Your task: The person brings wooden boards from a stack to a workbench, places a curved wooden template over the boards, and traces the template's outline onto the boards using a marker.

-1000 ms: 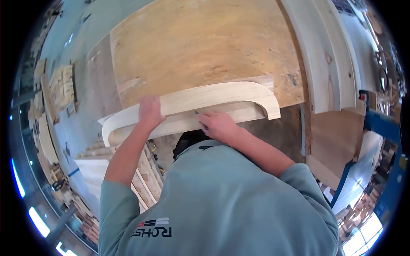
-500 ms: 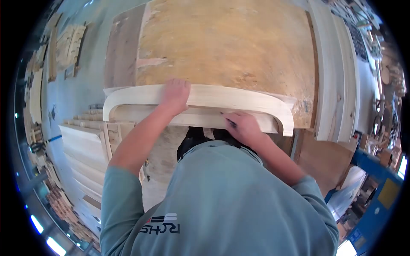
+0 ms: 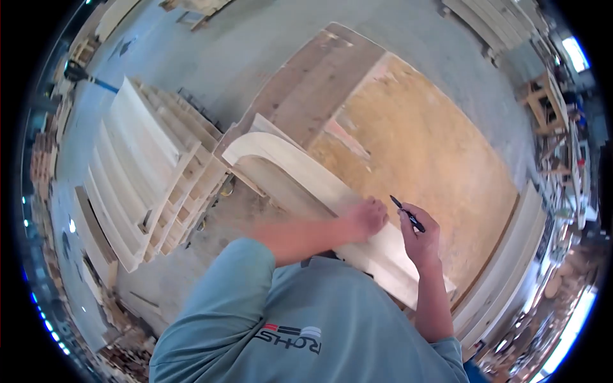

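Curved wooden piece: the pale curved piece (image 3: 294, 159) is lying along the near edge of the tabletop (image 3: 440, 140), slanting from upper left to lower right, its rounded end showing at upper left.
Left hand: the left hand (image 3: 367, 218) is resting over the curved piece near its middle, blurring; whether the fingers are gripping the wood, I cannot tell.
Right hand: the right hand (image 3: 421, 239) is holding a black pen (image 3: 410, 217) between closed fingers, just beside the left hand.
Pen tip: the point is facing up and leftward, showing against the worn tabletop beyond the curved piece.
Left side: a stack of pale boards (image 3: 131, 172) is standing on the floor (image 3: 191, 45), near the tabletop.
Right side: long boards (image 3: 501, 265) are running along the tabletop's far right edge.
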Available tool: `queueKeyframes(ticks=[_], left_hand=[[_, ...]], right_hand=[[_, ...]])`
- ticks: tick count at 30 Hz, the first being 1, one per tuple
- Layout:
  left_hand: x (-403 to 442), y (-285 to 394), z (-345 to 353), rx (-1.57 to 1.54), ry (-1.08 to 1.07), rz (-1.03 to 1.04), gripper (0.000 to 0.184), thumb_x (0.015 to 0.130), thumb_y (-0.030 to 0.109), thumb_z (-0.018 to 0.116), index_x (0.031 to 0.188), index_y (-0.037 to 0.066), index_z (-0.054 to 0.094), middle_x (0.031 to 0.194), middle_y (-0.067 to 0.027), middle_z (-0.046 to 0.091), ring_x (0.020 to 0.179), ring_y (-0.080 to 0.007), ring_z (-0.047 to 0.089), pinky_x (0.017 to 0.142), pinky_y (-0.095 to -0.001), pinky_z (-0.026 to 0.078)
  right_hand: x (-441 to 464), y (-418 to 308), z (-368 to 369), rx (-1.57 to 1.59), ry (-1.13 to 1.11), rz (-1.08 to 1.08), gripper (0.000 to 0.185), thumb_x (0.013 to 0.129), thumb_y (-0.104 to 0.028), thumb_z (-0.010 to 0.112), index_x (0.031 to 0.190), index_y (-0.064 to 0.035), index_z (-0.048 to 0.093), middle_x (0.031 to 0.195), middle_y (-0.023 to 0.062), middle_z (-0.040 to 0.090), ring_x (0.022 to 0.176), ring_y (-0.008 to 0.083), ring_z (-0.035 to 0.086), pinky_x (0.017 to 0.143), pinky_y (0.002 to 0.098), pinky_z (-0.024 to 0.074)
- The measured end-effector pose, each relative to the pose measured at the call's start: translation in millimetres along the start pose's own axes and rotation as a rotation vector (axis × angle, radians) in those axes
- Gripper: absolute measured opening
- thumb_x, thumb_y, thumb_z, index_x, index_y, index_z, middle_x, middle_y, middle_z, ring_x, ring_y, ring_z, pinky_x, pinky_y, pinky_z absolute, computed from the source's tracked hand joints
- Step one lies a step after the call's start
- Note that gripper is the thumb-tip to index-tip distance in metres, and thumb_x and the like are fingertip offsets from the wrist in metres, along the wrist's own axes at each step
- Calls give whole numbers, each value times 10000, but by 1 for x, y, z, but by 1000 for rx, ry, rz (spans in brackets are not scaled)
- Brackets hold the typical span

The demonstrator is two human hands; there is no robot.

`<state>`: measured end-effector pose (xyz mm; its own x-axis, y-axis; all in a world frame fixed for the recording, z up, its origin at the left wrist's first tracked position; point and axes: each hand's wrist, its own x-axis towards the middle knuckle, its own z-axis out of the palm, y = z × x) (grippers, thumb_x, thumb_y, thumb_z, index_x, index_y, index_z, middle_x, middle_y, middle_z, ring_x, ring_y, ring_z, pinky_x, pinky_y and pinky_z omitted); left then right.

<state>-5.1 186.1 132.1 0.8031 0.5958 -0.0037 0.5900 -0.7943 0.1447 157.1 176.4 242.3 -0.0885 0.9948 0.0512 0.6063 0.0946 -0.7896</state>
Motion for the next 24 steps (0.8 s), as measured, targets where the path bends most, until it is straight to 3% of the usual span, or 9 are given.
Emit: queueKeyframes(ticks=[3,4,5,7,13,16,21,23,24], left_hand=[[17,11,43,-340,-78,-118,171,933,152,515,1009,39,618,1001,-90,628,1032,-243,560,894,-421,444],[17,14,53,-593,320,-170,201,893,149,537,1035,39,627,1044,-103,633,1078,-255,558,939,-421,425],[15,13,60,-643,496,-179,212,891,154,536,1041,36,629,1052,-101,636,1085,-257,558,952,-427,418],[10,11,60,-520,333,-138,234,889,163,534,1053,30,634,1068,-98,641,1098,-259,560,979,-439,403],[-10,-4,38,-429,421,-136,295,897,173,517,1111,9,638,1159,-91,648,1188,-267,547,1080,-474,342],[-9,-7,34,-549,150,7,334,924,161,490,1188,3,619,1271,-85,617,1288,-263,493,1146,-487,272],[-11,-12,26,-381,99,44,352,926,189,500,1223,36,609,1327,-60,572,1285,-256,484,1115,-478,274],[-8,-11,28,-335,89,55,376,919,204,519,1254,56,605,1315,-53,560,1238,-251,489,1064,-450,301],[-10,-12,29,-340,97,44,376,919,204,519,1254,56,605,1315,-53,560,1238,-251,489,1064,-450,301]], right_hand=[[63,-36,39,72,-197,-70,186,913,-35,648,1078,51,667,927,142,716,836,160,683,739,268,531],[83,-45,59,65,-227,-81,186,913,-35,648,1078,51,667,927,142,716,836,160,683,739,268,531],[101,-51,78,70,-270,-136,183,912,-34,649,1076,46,670,913,132,710,811,154,671,722,262,523],[132,-66,119,151,-354,-183,182,909,-37,657,1075,34,677,877,105,693,750,135,633,676,249,498],[195,-117,230,208,-665,-95,197,909,-92,682,1082,3,689,900,92,695,785,106,624,698,251,504],[212,-125,264,227,-765,-100,208,916,-124,681,1092,-14,694,915,89,693,789,111,621,700,253,506],[224,-131,310,214,-835,-178,204,921,-139,671,1081,-13,687,869,68,675,752,95,599,664,245,491],[227,-142,319,139,-927,49,182,885,-138,667,1033,-32,677,868,136,682,720,233,646,670,321,507],[228,-143,324,131,-939,48,182,885,-138,667,1033,-32,677,868,136,682,720,233,646,670,321,507]])
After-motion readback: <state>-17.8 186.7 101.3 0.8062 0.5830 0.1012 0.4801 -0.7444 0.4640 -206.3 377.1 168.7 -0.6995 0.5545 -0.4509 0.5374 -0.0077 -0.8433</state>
